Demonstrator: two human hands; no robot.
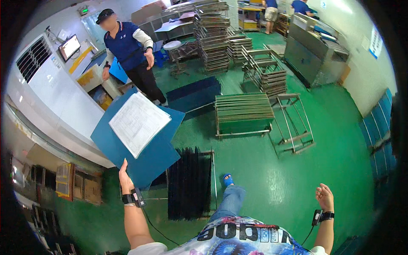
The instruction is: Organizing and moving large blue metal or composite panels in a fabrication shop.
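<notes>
My left hand point(125, 180) grips the lower edge of a stack of blue flat sheets point(151, 170), thumb at the edge and the other fingers mostly hidden. How many sheets there are I cannot tell. White printed papers point(139, 123) lie on top of them. Out to the right, my right hand point(324, 199) hangs beside my body, fingers loosely bent and slightly apart, with nothing in it. Both wrists wear a black strap with a small device and a cable. Just beyond the sheets stands a person point(127, 46) in a dark blue shirt and cap, one hand held out.
Racks of dark panels point(191, 182) stand low in front of me. Farther off are a slatted metal rack point(244, 114), a bare frame point(293, 123) and tall stacked racks point(212, 38). A large metal machine point(312, 51) is at back right. Blue panels point(380, 123) line the right wall.
</notes>
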